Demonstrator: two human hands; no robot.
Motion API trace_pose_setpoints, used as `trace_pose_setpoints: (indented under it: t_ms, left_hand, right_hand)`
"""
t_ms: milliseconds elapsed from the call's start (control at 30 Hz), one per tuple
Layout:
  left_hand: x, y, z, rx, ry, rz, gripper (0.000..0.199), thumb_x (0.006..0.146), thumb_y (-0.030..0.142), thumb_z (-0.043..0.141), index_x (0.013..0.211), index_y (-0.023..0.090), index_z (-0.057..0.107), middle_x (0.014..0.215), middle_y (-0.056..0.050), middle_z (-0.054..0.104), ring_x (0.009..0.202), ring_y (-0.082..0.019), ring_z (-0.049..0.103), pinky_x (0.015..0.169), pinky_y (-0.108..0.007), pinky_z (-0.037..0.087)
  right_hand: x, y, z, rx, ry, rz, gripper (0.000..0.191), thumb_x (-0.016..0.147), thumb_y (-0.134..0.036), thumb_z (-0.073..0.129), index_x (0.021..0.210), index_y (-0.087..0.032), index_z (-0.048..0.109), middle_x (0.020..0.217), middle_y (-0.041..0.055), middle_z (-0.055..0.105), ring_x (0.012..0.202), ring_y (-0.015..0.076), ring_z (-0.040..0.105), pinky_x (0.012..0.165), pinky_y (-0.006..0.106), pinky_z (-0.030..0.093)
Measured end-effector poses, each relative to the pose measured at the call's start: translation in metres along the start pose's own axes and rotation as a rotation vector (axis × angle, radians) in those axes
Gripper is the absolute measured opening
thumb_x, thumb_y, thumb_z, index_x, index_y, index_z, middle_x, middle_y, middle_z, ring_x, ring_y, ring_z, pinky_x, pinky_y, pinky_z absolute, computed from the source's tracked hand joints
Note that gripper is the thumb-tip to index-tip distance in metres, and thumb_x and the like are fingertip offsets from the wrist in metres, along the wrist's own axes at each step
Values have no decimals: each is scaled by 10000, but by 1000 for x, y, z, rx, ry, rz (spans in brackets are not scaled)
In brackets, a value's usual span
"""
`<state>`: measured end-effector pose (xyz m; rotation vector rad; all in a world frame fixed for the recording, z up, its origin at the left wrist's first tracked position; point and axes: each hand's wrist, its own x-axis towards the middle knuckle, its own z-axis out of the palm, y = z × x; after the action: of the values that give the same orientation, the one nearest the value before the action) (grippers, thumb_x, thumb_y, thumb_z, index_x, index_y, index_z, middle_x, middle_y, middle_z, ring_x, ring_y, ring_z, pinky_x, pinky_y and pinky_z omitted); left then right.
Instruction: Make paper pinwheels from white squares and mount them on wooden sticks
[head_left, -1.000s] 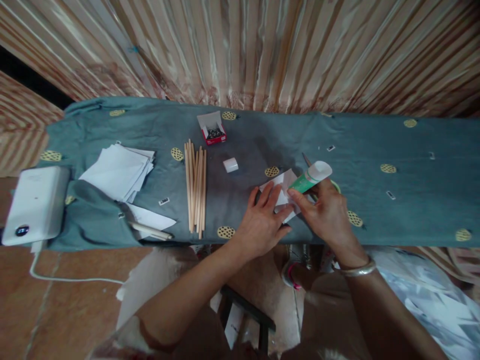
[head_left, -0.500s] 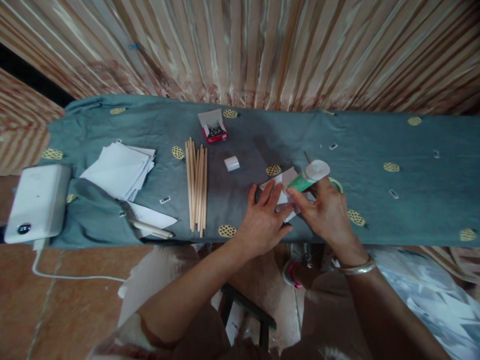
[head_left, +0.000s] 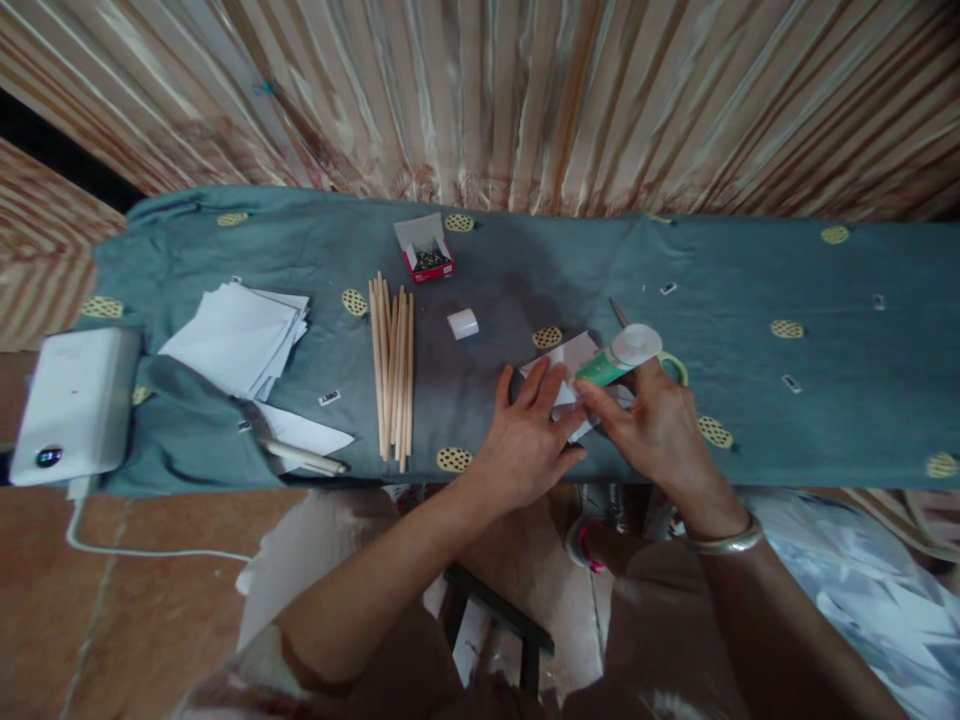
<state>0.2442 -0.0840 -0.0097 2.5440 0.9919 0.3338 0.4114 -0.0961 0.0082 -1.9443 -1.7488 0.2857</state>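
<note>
My right hand [head_left: 660,415] is closed around a green and white glue stick [head_left: 611,358], tilted with its lower end against a small folded white paper [head_left: 574,352]. The tip of the glue stick is hidden by my fingers. My left hand [head_left: 529,435] lies on the same paper with its fingers spread, pressing it to the cloth. Scissors [head_left: 679,368] with pale green handles lie partly under my right hand, their point showing behind the glue stick. A white cap [head_left: 463,323] rests on its side to the left of the paper.
Wooden sticks [head_left: 391,370] lie left of my hands, near an open red box [head_left: 431,262] of small dark metal pieces. Farther left are a stack of white paper [head_left: 232,338], a pen [head_left: 306,457] and a white device [head_left: 79,400] with a cable. A patterned cloth [head_left: 750,280] covers the table.
The glue stick has shifted very slightly to the right, together with my right hand. My left hand stays in place on the paper.
</note>
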Motion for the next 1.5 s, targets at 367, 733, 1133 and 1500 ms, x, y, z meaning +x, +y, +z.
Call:
trace_pose_setpoints:
  t_ms: [367, 733, 1133, 1500]
  left_hand:
    - [-1, 0, 1, 10, 19, 11, 485, 868, 412, 604, 1305, 215, 535, 1522, -204, 343, 1437, -377, 254, 1116, -659, 182]
    - [-1, 0, 0, -2, 27, 10, 473, 857, 412, 617, 1283, 214, 560, 1514, -200, 362, 1438, -376, 252, 1114, -661, 181]
    - [0, 0, 2, 26, 33, 17, 516, 854, 413, 624, 1322, 219, 526, 1513, -201, 362, 1436, -374, 261, 1115, -653, 191]
    - [0, 0, 1, 15, 25, 12, 505, 856, 421, 619, 1313, 219, 540, 1515, -210, 356, 1437, -375, 259, 1113, -658, 192]
  right_hand:
    - [-3, 2, -1, 19, 8, -3, 486, 870, -617, 484, 1037, -182, 622, 826, 110, 715, 658, 258, 643, 625, 383, 482]
    - [3, 3, 3, 57, 54, -22, 488, 850, -587, 530, 1048, -150, 618, 867, 128, 730, 740, 282, 678, 643, 389, 506]
    - [2, 2, 1, 3, 28, -59, 474, 865, -596, 495, 974, -153, 624, 774, 95, 707, 525, 201, 585, 554, 338, 459]
    - [0, 7, 0, -29, 37, -48, 490, 864, -610, 485, 939, -146, 623, 737, 106, 687, 609, 249, 633, 587, 362, 480]
